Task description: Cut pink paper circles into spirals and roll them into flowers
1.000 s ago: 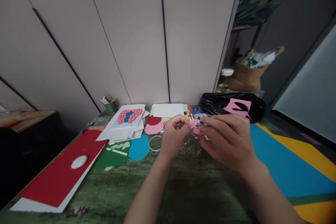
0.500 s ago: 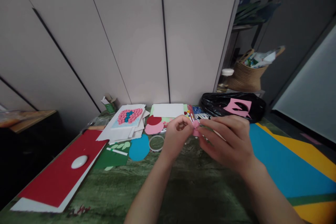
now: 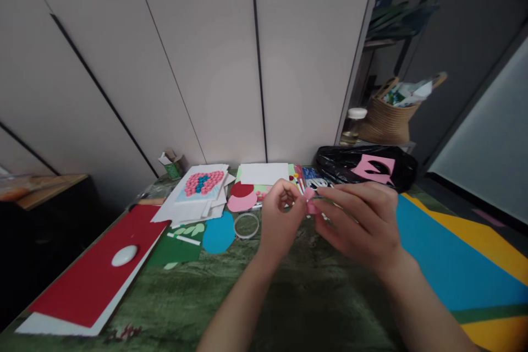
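Note:
Between my two hands, above the middle of the table, is a small curled strip of pink paper (image 3: 311, 206). My left hand (image 3: 282, 214) pinches its left side between thumb and forefinger. From the right, the fingertips of my right hand (image 3: 358, 225) close on the same strip, and they cover part of it. Just left of my hands lie a tape roll (image 3: 246, 226), a blue paper circle (image 3: 219, 232), a pink paper circle (image 3: 242, 202) and a dark red paper circle (image 3: 242, 189).
At left, a white oval object (image 3: 124, 256) rests on red card (image 3: 94, 269). Green paper (image 3: 173, 250) holds a glue pen (image 3: 183, 238) and leaf cut-outs. A pink-and-blue picture (image 3: 202, 187) tops white sheets. Blue card (image 3: 445, 264) and a black plastic bag (image 3: 338, 162) are at right.
The pink strip's curl has opened a little and turned between my fingertips. My hands have shifted only slightly, and the things on the table are where they were.

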The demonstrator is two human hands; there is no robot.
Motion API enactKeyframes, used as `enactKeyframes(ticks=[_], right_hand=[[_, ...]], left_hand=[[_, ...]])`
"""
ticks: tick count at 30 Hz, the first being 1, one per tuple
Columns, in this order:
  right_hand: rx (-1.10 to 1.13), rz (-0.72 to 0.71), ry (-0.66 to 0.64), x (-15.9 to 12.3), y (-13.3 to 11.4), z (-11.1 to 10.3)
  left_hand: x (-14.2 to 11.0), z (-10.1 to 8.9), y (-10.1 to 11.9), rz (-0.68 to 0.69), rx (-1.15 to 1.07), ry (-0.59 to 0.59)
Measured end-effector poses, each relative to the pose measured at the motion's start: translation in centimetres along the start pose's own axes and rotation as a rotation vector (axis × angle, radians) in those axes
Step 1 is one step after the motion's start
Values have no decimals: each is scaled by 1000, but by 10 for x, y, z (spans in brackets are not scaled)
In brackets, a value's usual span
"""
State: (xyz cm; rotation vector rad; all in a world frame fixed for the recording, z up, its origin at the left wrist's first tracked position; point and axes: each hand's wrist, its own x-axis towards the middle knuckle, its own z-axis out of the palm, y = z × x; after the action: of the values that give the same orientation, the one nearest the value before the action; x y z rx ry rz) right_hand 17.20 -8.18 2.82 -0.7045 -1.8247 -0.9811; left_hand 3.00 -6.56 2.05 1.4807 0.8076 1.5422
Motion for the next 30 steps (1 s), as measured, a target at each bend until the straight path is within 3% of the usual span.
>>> enactKeyframes(ticks=[6,11,17,30], right_hand=[[-50,42,18,1,2,-2],[-80,69,17,1,1,-1],[-112,80,13,3,1,-2],[-119,62,1,1,3,-3]], left_hand=[[-4,-1,-1,238,237,38],[-6,-2,2,316,341,22],[-6,-2,2,299,323,-45],[-2,-5,3,182,274,-71]])
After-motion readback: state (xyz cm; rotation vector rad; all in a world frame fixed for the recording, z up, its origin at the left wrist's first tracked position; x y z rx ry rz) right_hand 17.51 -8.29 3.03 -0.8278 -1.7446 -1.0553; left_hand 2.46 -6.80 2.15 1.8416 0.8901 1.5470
